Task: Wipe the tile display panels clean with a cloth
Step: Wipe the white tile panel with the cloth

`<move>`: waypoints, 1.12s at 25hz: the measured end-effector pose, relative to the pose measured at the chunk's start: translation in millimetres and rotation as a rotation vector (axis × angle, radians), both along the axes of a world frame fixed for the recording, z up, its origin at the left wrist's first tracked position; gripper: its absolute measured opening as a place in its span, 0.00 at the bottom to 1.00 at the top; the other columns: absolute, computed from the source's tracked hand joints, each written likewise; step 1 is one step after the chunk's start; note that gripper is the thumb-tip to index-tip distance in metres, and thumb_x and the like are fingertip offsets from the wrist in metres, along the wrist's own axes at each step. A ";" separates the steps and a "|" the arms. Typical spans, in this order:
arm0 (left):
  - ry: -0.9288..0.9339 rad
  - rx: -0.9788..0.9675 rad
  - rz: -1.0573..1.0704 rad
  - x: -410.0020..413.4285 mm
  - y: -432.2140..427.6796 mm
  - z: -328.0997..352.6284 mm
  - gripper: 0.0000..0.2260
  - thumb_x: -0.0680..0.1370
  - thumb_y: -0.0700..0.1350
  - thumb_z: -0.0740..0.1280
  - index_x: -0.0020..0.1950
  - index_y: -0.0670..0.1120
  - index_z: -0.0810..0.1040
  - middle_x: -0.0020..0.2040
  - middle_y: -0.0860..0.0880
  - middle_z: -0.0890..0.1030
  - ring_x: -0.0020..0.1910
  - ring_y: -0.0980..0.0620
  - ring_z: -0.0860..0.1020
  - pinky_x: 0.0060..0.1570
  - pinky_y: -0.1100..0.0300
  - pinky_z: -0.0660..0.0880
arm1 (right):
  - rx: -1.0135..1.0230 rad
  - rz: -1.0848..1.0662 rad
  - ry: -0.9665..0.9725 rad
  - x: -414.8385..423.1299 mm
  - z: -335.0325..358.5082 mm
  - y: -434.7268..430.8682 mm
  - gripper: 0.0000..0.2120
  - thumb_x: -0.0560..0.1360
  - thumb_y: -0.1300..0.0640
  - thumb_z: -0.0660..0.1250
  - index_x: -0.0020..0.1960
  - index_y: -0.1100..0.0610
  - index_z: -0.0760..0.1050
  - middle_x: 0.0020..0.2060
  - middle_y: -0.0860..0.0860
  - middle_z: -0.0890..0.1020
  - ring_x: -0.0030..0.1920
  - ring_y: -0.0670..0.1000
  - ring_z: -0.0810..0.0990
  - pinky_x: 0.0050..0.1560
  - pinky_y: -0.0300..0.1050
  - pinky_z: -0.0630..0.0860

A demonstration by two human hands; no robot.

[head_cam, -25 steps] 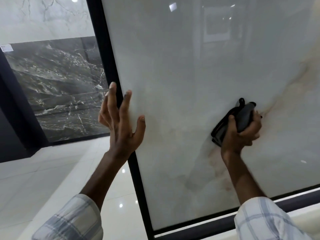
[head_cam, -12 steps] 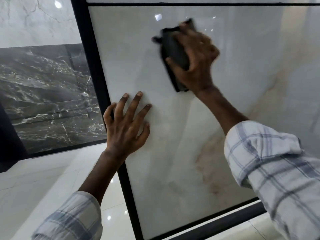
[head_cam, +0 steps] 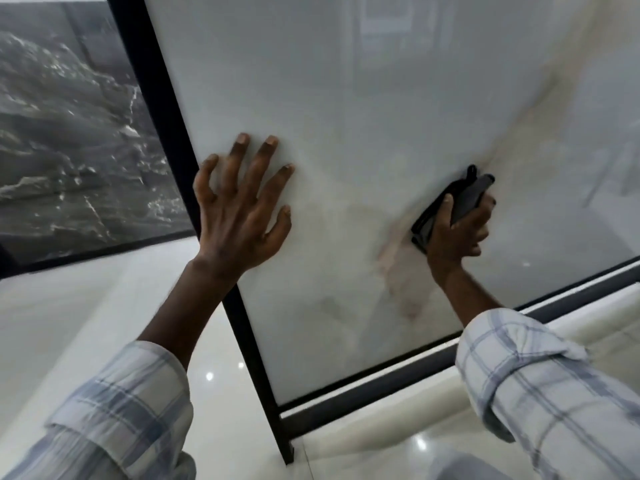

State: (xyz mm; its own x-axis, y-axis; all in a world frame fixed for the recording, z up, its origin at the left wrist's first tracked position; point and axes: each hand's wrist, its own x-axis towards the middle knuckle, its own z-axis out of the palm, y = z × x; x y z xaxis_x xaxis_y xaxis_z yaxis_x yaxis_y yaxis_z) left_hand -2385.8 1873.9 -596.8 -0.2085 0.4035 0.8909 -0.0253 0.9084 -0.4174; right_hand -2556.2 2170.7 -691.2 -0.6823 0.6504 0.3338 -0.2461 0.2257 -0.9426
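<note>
The folded black cloth [head_cam: 450, 206] lies against the glossy pale marble-look tile panel [head_cam: 363, 98], low on its right side beside a tan vein. The right hand [head_cam: 457, 233] grips it — fingers curled over the folds, thumb along its left edge. The left hand [head_cam: 239, 206] presses on the panel's left edge with its fingers spread, over the black metal frame [head_cam: 166, 126]. Behind at left stands a dark grey veined slab [head_cam: 69, 133] above the shiny white floor [head_cam: 104, 306].

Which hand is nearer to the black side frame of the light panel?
Left. The left hand lies spread on the light panel, its outer fingers over the black frame. The right hand holds the cloth far to the right.
</note>
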 end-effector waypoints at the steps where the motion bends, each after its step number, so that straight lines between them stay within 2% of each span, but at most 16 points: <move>1: -0.058 -0.020 -0.028 0.6 1.0 -22.9 0.21 0.81 0.51 0.66 0.73 0.46 0.79 0.79 0.42 0.69 0.79 0.35 0.65 0.74 0.34 0.61 | 0.005 0.002 -0.062 6.5 -24.9 -7.1 0.40 0.78 0.32 0.57 0.83 0.51 0.57 0.82 0.49 0.61 0.75 0.63 0.65 0.70 0.66 0.61; 4: -0.226 0.019 -0.072 11.0 4.6 -100.8 0.21 0.81 0.51 0.67 0.73 0.46 0.79 0.79 0.41 0.69 0.80 0.34 0.64 0.75 0.32 0.56 | -0.110 0.033 -0.257 24.4 -92.7 -21.2 0.34 0.83 0.37 0.59 0.84 0.50 0.56 0.81 0.49 0.62 0.75 0.64 0.66 0.72 0.64 0.59; 6: -0.313 0.046 -0.107 20.7 8.4 -148.4 0.21 0.81 0.50 0.67 0.73 0.47 0.79 0.80 0.42 0.68 0.80 0.36 0.63 0.75 0.33 0.54 | -0.315 0.094 -0.356 37.8 -133.0 -35.2 0.32 0.84 0.40 0.61 0.83 0.51 0.57 0.80 0.52 0.63 0.74 0.63 0.68 0.74 0.60 0.59; 7: -0.361 0.044 -0.132 26.8 10.7 -170.0 0.20 0.81 0.50 0.67 0.72 0.48 0.80 0.80 0.42 0.68 0.80 0.37 0.64 0.75 0.33 0.54 | -0.431 0.118 -0.365 46.4 -154.1 -42.5 0.31 0.84 0.42 0.63 0.82 0.53 0.60 0.78 0.54 0.66 0.72 0.61 0.71 0.74 0.57 0.63; 10: -0.523 0.082 -0.145 39.8 22.0 -224.9 0.19 0.79 0.48 0.68 0.70 0.48 0.82 0.79 0.43 0.69 0.80 0.38 0.65 0.75 0.33 0.55 | -0.788 0.160 -0.323 67.0 -200.1 -61.7 0.17 0.81 0.56 0.71 0.67 0.59 0.74 0.61 0.59 0.80 0.53 0.55 0.81 0.58 0.52 0.76; 12: -0.601 0.099 -0.104 56.5 31.5 -251.3 0.19 0.76 0.45 0.70 0.67 0.49 0.83 0.80 0.44 0.69 0.80 0.36 0.65 0.74 0.31 0.56 | -0.961 0.233 -0.434 94.1 -211.1 -64.1 0.10 0.79 0.62 0.73 0.57 0.61 0.76 0.51 0.60 0.81 0.41 0.53 0.80 0.48 0.51 0.79; 14: -0.802 0.146 -0.132 51.5 36.5 -264.7 0.20 0.75 0.43 0.69 0.67 0.48 0.82 0.80 0.43 0.68 0.78 0.37 0.68 0.72 0.33 0.62 | -1.033 0.217 -0.594 102.6 -212.8 -59.1 0.08 0.77 0.65 0.73 0.54 0.63 0.77 0.48 0.59 0.81 0.39 0.53 0.79 0.45 0.48 0.79; 15: -0.929 0.193 -0.169 56.1 42.6 -269.7 0.19 0.75 0.44 0.68 0.67 0.47 0.82 0.79 0.43 0.70 0.75 0.39 0.72 0.70 0.38 0.68 | -1.059 0.221 -0.654 113.5 -210.0 -51.6 0.06 0.77 0.65 0.73 0.52 0.63 0.79 0.48 0.59 0.82 0.41 0.55 0.80 0.45 0.48 0.79; 17: -1.145 0.429 -0.212 74.9 58.9 -265.7 0.17 0.77 0.46 0.65 0.65 0.46 0.81 0.70 0.46 0.80 0.62 0.44 0.82 0.57 0.49 0.78 | -1.066 0.226 -0.746 140.0 -187.8 -32.7 0.03 0.76 0.64 0.74 0.48 0.61 0.80 0.47 0.58 0.83 0.44 0.57 0.81 0.50 0.51 0.80; 18: -1.223 0.604 -0.193 85.3 68.1 -257.9 0.15 0.78 0.46 0.64 0.63 0.48 0.83 0.62 0.50 0.84 0.56 0.46 0.84 0.51 0.52 0.81 | -1.049 0.221 -0.769 152.5 -168.9 -21.3 0.03 0.77 0.64 0.73 0.46 0.59 0.80 0.45 0.57 0.83 0.44 0.56 0.81 0.53 0.51 0.80; 19: -1.303 0.784 -0.140 95.8 78.3 -243.3 0.12 0.79 0.45 0.65 0.60 0.50 0.84 0.57 0.54 0.86 0.53 0.49 0.84 0.50 0.51 0.82 | -1.021 0.210 -0.785 166.1 -146.5 -9.8 0.04 0.77 0.64 0.73 0.45 0.58 0.80 0.44 0.56 0.83 0.44 0.55 0.81 0.53 0.51 0.79; 21: -1.473 1.039 -0.050 110.2 90.8 -209.9 0.09 0.81 0.42 0.67 0.58 0.51 0.85 0.55 0.58 0.86 0.56 0.52 0.83 0.56 0.48 0.80 | -0.939 0.214 -0.814 187.8 -99.3 12.7 0.06 0.75 0.65 0.74 0.43 0.57 0.81 0.41 0.53 0.82 0.43 0.54 0.80 0.51 0.48 0.78; 23: -1.594 1.203 -0.039 118.0 100.3 -163.6 0.09 0.82 0.40 0.68 0.57 0.51 0.85 0.56 0.57 0.86 0.59 0.52 0.83 0.62 0.48 0.78 | -0.754 0.233 -0.844 205.5 -41.8 36.3 0.07 0.72 0.65 0.76 0.39 0.57 0.81 0.35 0.50 0.81 0.42 0.54 0.78 0.46 0.46 0.75; 24: -1.588 1.244 -0.066 123.2 104.8 -136.6 0.10 0.82 0.39 0.68 0.56 0.51 0.85 0.55 0.57 0.86 0.59 0.52 0.83 0.63 0.47 0.78 | -0.608 0.273 -0.848 214.2 -12.6 45.2 0.07 0.70 0.64 0.77 0.37 0.56 0.81 0.32 0.48 0.80 0.40 0.53 0.77 0.45 0.46 0.73; 26: -1.532 1.310 -0.107 131.8 110.3 -79.9 0.10 0.81 0.37 0.69 0.53 0.50 0.86 0.53 0.58 0.85 0.57 0.52 0.84 0.63 0.46 0.78 | -0.203 0.410 -0.862 230.3 47.9 57.4 0.06 0.66 0.55 0.74 0.36 0.54 0.77 0.28 0.43 0.77 0.36 0.51 0.75 0.45 0.48 0.71; 28: -1.521 1.365 -0.131 136.2 111.9 -17.2 0.07 0.81 0.40 0.69 0.55 0.47 0.86 0.49 0.57 0.85 0.53 0.50 0.84 0.60 0.45 0.79 | 0.225 0.511 -0.847 240.4 112.0 62.7 0.08 0.64 0.49 0.69 0.37 0.53 0.75 0.29 0.45 0.77 0.36 0.54 0.77 0.46 0.51 0.71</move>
